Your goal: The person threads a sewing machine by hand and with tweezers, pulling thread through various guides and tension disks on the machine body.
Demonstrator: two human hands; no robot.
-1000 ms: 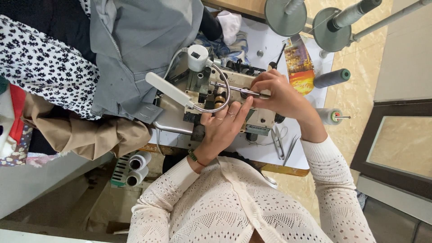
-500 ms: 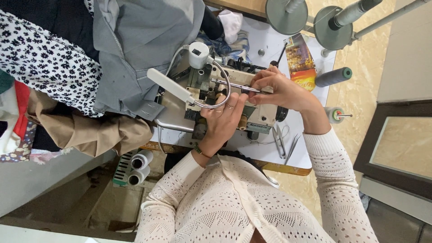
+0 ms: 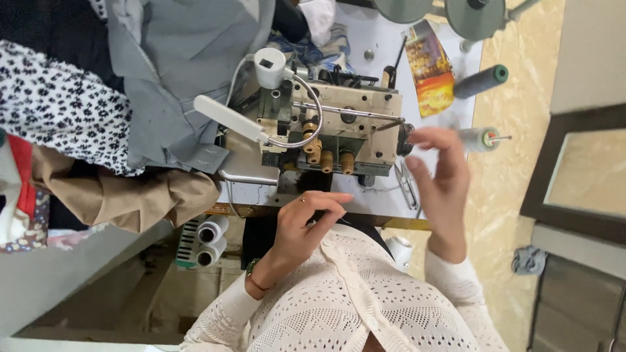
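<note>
Head view: I see my left hand [image 3: 306, 225] drawn back at the table's [image 3: 385, 39] near edge, wrist bent, fingers loosely curled and holding nothing, its fingertips just short of the sewing machine [image 3: 332, 127]. My right hand [image 3: 440, 176] hangs open off the machine's right end, palm turned inward, fingers spread and slightly blurred, empty. Scissors [image 3: 407, 186] lie on the table just beside it. The machine sits mid-table with a white lamp [image 3: 228, 117] on a bent neck over it. Two thread cones [image 3: 481, 81] stand near the right edge. Grey cloth [image 3: 176, 72] is heaped at the left side.
</note>
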